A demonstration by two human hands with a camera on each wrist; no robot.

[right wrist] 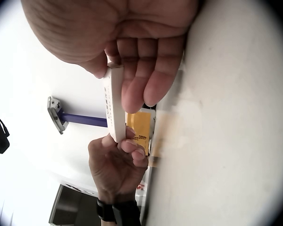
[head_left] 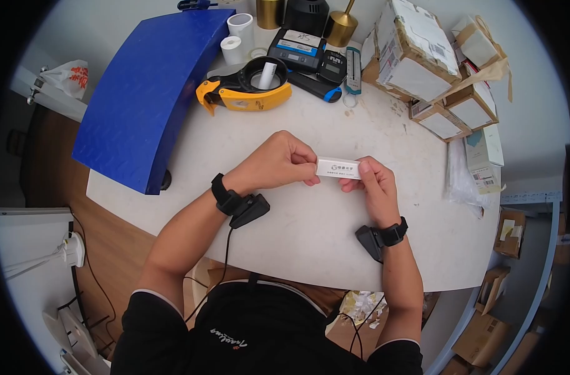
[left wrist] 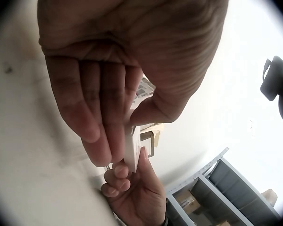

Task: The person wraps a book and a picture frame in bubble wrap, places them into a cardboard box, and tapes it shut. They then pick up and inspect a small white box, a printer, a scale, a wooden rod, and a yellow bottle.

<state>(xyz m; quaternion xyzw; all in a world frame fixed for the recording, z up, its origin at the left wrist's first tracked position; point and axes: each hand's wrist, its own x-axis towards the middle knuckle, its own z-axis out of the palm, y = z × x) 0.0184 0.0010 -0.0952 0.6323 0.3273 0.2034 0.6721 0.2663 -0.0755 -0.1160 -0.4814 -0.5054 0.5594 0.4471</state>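
Note:
A small, slim white box (head_left: 338,167) with dark printing on its face is held between both hands over the table. My left hand (head_left: 277,161) pinches its left end between thumb and fingers. At the opposite end, my right hand (head_left: 376,184) grips it with the thumb on the printed face. In the left wrist view the box (left wrist: 132,146) is seen nearly edge-on, thumb on one side and fingers on the other. The right wrist view shows a long plain side of the box (right wrist: 116,101) running from one hand to the other.
On the white table (head_left: 310,231), a yellow and black tape dispenser (head_left: 250,97) lies beyond the hands. A curved blue panel (head_left: 150,94) stands at left. Cardboard boxes (head_left: 416,56) are stacked at the back right. Black straps circle both wrists, with a cable (head_left: 227,256) hanging from the left one.

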